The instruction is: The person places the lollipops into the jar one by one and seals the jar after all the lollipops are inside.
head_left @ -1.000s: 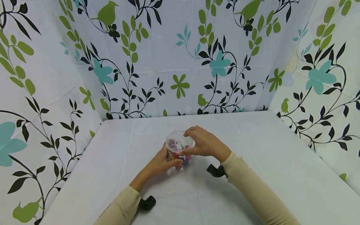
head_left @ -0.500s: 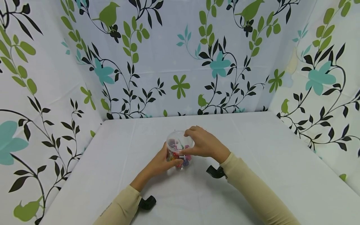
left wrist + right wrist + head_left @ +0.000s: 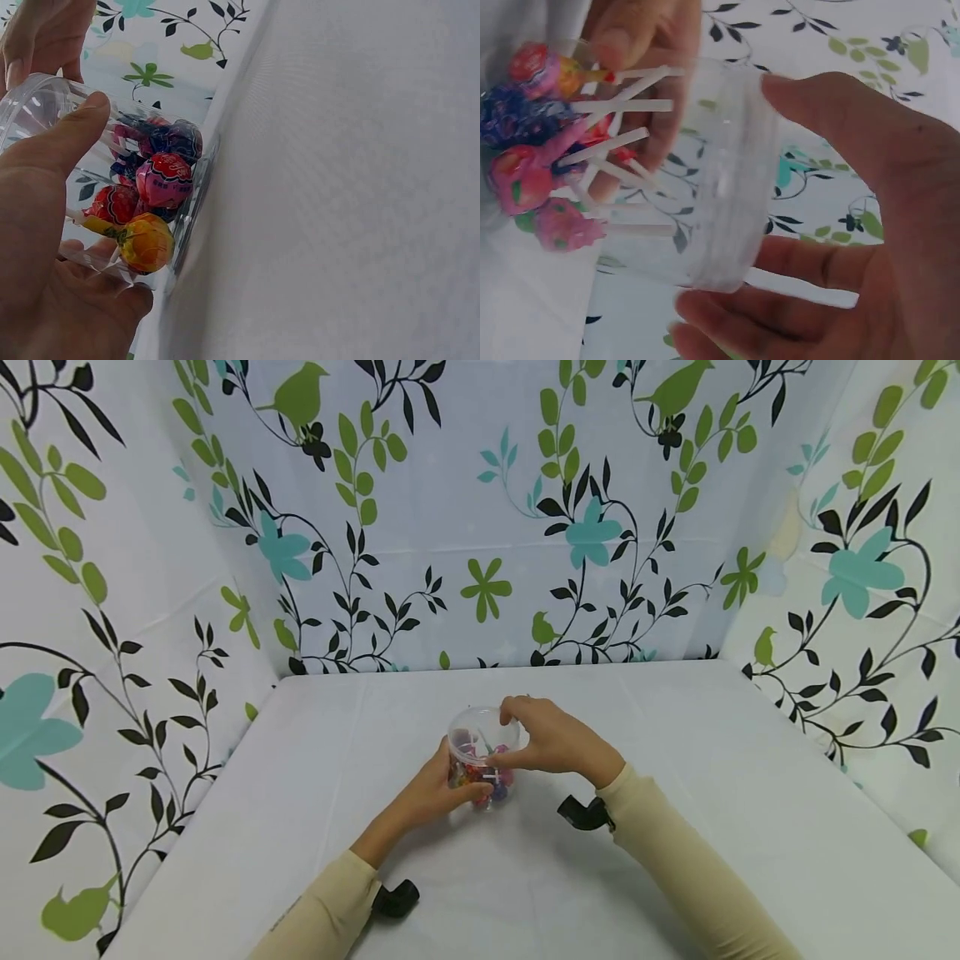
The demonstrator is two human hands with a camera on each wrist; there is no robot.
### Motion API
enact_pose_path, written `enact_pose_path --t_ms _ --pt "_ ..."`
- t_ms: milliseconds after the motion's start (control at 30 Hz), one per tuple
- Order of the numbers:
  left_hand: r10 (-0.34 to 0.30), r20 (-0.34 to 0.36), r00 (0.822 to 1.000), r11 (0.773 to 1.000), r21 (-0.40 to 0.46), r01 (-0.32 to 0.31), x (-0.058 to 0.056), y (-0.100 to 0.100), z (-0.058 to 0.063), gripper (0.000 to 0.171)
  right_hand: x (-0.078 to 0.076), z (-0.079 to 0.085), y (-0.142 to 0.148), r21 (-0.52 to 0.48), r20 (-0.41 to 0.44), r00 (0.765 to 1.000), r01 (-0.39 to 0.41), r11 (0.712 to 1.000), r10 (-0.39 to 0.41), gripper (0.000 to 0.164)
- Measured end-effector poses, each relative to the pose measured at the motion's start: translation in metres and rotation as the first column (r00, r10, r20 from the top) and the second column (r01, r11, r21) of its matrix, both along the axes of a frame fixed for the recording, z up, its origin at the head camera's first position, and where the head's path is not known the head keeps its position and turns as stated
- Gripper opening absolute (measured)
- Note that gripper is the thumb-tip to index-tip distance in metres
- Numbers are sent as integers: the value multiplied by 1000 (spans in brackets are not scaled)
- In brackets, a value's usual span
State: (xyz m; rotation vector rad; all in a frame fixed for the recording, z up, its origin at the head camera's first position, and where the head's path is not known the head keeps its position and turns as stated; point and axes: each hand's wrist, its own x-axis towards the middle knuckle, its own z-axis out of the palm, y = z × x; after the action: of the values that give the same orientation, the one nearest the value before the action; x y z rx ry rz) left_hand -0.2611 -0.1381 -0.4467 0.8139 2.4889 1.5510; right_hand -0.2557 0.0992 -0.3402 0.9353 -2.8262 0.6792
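A clear plastic jar [image 3: 480,774] stands on the white-covered table, lollipops in its lower part. In the left wrist view, a yellow lollipop [image 3: 147,243] and a red-and-pink lollipop [image 3: 165,180] show through its wall. Several white sticks [image 3: 622,105] point toward the jar's top in the right wrist view. My left hand [image 3: 435,787] grips the jar's side, thumb in front and fingers partly hidden behind. From above, my right hand [image 3: 551,735] holds the clear, ridged lid [image 3: 735,180], thumb on the near edge and fingers on the far edge.
White cloth [image 3: 675,727] covers the table. Patterned curtains [image 3: 480,510] with leaves, birds and flowers hang behind it and on both sides. A black camera mount sits at the left wrist [image 3: 396,899] and another black mount at the right wrist [image 3: 583,812].
The head view has shifted slightly. Both hands stay at the jar, the left on its side and the right at its lid, with only a slight change in the right hand's position.
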Motion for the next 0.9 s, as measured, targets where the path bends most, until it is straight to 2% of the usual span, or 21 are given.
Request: enact_pose_path --t_ms 100,200,267,367,500,667,767,900 --pt "0 -10 1000 1000 -11 0 -1 -1 0 100 1 -4 -5 20 -81 996 37 999 -36 71" --pt "3 -22 1000 1000 -12 -3 -2 -1 0 100 3 -8 -11 74 -202 976 98 992 -81 88" --pt "-1 -26 1000 1000 -5 1 -2 -1 0 101 3 -9 -12 97 -226 969 123 988 -98 95" --pt "-14 -31 999 1000 15 15 -2 1 -1 102 2 -7 -7 110 -155 985 88 990 -71 94" --pt "-2 -40 999 1000 3 2 -1 2 -2 102 1 -7 -2 71 -43 999 20 997 -17 91" --pt "46 -60 997 999 -19 -47 -1 3 2 97 3 -11 -7 37 -74 996 43 998 -41 92" --pt "57 -48 997 998 -16 -58 -1 3 4 98 3 -13 -7 7 -57 997 48 999 -48 92" --pt "27 -10 1000 996 -81 -28 1 -4 10 118 1 -16 6 -75 17 1000 9 997 -8 92"
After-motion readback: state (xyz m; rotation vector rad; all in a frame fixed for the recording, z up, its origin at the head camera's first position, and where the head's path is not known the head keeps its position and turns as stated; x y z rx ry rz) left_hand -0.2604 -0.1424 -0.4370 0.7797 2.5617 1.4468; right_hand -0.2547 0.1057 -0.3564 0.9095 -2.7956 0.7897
